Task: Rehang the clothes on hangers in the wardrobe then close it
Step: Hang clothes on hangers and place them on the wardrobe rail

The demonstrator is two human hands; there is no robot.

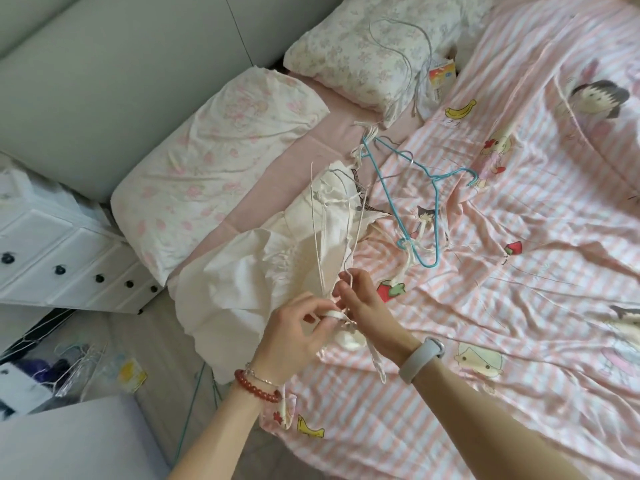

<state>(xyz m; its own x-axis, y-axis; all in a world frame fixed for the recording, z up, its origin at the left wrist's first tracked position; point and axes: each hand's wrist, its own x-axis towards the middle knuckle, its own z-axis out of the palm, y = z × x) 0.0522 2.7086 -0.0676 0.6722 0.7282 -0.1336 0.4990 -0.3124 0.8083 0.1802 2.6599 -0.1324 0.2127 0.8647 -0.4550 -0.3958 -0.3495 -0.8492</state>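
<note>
A cream-white garment (263,258) with long thin straps lies bunched at the bed's left edge. My left hand (294,337), with a red bead bracelet on its wrist, pinches a white strap (332,313) of that garment. My right hand (363,303), with a grey band on its wrist, pinches the same strap and a thin wire hanger hook just above it. Two blue wire hangers (420,209) lie tangled with white straps on the pink striped bedsheet (519,271), beyond my hands. The wardrobe is out of view.
Two floral pillows (214,168) (374,46) lie along the grey headboard (104,71), the far one under several grey wire hangers (412,53). A white drawer unit (69,261) stands left of the bed. Loose hangers and bags (86,368) litter the floor.
</note>
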